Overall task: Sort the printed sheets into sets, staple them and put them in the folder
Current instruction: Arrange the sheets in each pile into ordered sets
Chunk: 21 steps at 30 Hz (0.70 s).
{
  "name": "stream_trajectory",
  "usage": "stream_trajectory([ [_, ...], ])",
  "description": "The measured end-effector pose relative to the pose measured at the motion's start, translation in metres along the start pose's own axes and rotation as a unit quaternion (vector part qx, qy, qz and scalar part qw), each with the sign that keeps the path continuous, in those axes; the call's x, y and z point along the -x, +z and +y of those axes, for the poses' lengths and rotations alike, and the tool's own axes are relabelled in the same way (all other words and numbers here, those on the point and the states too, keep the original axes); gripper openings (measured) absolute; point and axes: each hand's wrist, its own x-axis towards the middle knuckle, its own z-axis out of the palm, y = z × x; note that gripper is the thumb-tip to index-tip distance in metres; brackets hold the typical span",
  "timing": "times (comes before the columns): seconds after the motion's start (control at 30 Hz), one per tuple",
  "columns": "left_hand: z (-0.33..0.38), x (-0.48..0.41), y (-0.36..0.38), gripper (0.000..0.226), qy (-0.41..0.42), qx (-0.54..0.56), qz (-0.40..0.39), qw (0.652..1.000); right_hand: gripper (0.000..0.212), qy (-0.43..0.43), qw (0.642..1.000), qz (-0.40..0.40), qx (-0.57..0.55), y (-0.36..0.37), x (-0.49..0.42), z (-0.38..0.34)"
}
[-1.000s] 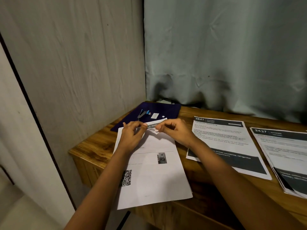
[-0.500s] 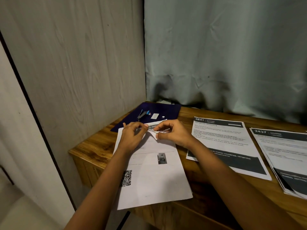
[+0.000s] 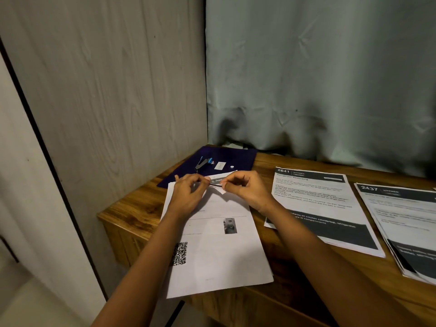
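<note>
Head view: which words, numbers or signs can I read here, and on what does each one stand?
"2641" and "KITCHEN": header of the middle sheet.
"2437": header of the right sheet.
"Dexte", cut off: dark strip at the top edge of the near sheet.
QR code, no words: also on the near sheet.
Body text everywhere: too small to read.
</note>
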Motion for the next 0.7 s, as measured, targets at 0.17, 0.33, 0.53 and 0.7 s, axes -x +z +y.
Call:
stream_trajectory([
  [0.17,0.0,0.0,-0.001,0.025,0.003,-0.002,-0.013,1.0,0.012,-0.059,0.996,-0.014,0.064,-0.002,0.006,0.001],
  [0.33,-0.003,-0.003,0.003,0.025,-0.006,0.009,-0.018,1.0,0.025,-0.067,0.992,-0.027,0.1,-0.008,0.008,0.0],
  [0.53,-0.004,-0.003,0.003,0.036,-0.018,0.006,-0.012,1.0,0.01,-0.121,0.984,0.03,0.125,0.0,-0.001,0.004],
  [0.7,-0.002,-0.005,-0.001,0.044,0.007,-0.047,-0.006,0.999,0.013,-0.067,0.98,0.137,0.128,0.001,-0.017,0.009],
])
